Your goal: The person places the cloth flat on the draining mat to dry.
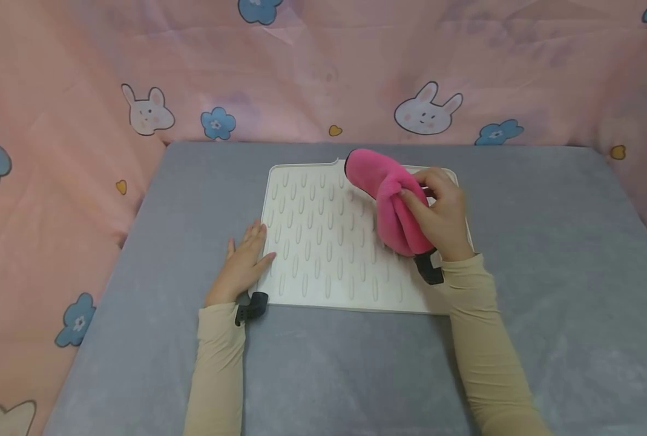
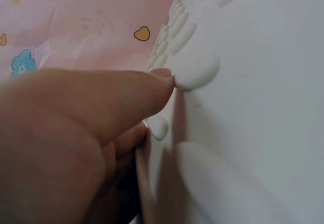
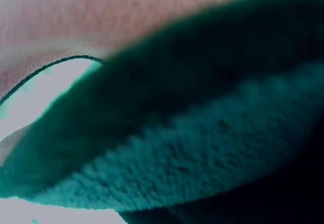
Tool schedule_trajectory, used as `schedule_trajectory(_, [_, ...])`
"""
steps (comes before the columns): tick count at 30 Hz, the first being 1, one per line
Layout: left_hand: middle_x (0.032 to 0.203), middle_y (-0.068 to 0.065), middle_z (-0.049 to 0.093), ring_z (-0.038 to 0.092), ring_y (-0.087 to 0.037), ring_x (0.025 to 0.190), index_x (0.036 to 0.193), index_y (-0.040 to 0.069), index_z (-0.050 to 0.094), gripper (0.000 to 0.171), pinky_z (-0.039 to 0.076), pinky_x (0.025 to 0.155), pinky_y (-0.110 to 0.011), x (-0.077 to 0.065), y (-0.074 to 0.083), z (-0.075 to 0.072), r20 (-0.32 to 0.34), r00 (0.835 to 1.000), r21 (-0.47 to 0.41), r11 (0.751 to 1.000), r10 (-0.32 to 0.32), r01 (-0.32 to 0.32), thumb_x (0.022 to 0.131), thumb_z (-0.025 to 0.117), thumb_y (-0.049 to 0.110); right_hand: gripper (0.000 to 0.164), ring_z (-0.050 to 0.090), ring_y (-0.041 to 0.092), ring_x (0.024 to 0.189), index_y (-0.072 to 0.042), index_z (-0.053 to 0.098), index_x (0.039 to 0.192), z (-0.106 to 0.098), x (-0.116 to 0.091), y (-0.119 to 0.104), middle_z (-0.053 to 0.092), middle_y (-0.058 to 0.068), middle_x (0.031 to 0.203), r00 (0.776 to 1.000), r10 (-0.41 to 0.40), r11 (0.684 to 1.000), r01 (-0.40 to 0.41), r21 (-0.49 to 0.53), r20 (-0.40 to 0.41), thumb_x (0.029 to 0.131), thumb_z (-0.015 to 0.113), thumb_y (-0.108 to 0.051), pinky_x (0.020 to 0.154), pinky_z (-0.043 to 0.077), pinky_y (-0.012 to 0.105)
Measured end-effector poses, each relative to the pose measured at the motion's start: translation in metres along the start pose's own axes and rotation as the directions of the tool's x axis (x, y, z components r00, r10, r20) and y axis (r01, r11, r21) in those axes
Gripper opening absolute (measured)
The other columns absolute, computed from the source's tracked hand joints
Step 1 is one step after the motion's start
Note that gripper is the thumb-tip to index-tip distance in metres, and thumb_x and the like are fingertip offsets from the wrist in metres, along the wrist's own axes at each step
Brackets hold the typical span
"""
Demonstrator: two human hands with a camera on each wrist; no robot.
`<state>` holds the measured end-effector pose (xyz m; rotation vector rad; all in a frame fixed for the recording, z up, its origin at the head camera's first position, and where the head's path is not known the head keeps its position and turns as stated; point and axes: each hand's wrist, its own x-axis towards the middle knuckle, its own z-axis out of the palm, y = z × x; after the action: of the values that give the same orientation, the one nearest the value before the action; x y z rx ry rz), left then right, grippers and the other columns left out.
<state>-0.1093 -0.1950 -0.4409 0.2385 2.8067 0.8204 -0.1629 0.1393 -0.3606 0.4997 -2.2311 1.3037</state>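
Note:
A white drying mat [image 1: 312, 242] with rows of raised oval ridges lies flat. Above its right half, my right hand [image 1: 444, 209] pinches a bunched pink cloth [image 1: 394, 209] with dark edging, its folds hanging below the fingers. In the right wrist view the fuzzy cloth [image 3: 202, 153] fills most of the picture, in odd teal and dark tones. My left hand [image 1: 241, 260] rests at the mat's left edge with fingers straight. In the left wrist view, the left thumb [image 2: 126, 95] touches a ridge near the edge of the mat [image 2: 263, 92]; the other fingers are mostly hidden.
Under the mat is a table with a grey cloth cover [image 1: 323, 369]. A pink curtain [image 1: 301, 79] printed with rabbits, flowers and hearts stands behind and at both sides. Each wrist wears a black camera mount [image 1: 251, 307].

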Motion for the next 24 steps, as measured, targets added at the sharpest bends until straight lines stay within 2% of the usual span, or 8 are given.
schedule_trajectory(8, [0.155,-0.017,0.006,0.002,-0.03,0.143,0.147,-0.004,0.014,0.067,-0.011,0.109,-0.055,-0.001,0.001,0.0,-0.01,1.0,-0.006,1.0,0.004,-0.004,0.098,0.048,0.025,0.015,0.05,0.004,0.085,0.009,0.064,0.091,0.01,0.005,-0.011,0.06,0.018,0.09,1.0,0.005,0.998,-0.005,0.058,0.007,0.08,0.072,0.003,0.074,0.044,0.017])
schedule_trajectory(15, [0.156,-0.014,0.004,0.002,-0.029,0.143,0.148,-0.003,0.014,0.066,-0.012,0.11,-0.053,0.0,0.0,0.0,-0.004,1.0,0.001,1.0,-0.013,0.013,0.099,0.047,0.028,0.014,0.052,0.006,0.084,0.008,0.063,0.089,0.014,0.009,-0.02,0.059,0.016,0.088,1.0,-0.002,0.994,0.001,0.107,0.013,0.08,0.072,0.003,0.073,0.046,0.018])
schedule_trajectory(20, [0.156,-0.013,0.003,0.0,-0.028,0.143,0.149,-0.002,0.014,0.067,-0.012,0.11,-0.053,0.001,0.0,0.001,0.004,1.0,-0.001,1.0,-0.015,0.015,0.099,0.047,0.028,0.012,0.054,0.011,0.085,0.006,0.064,0.089,0.012,0.002,-0.012,0.06,0.014,0.089,0.994,0.076,0.995,-0.08,0.052,0.074,0.081,0.071,0.001,0.073,0.044,0.018])
schedule_trajectory(24, [0.156,-0.015,0.004,0.001,-0.029,0.143,0.148,-0.003,0.015,0.066,-0.012,0.109,-0.054,0.002,0.0,0.001,-0.008,1.0,-0.002,1.0,0.0,0.0,0.098,0.048,0.026,0.011,0.058,0.021,0.085,0.005,0.064,0.092,0.011,-0.009,-0.001,0.06,0.013,0.088,0.976,0.174,0.985,-0.172,-0.022,0.13,0.084,0.069,-0.002,0.072,0.044,0.018])
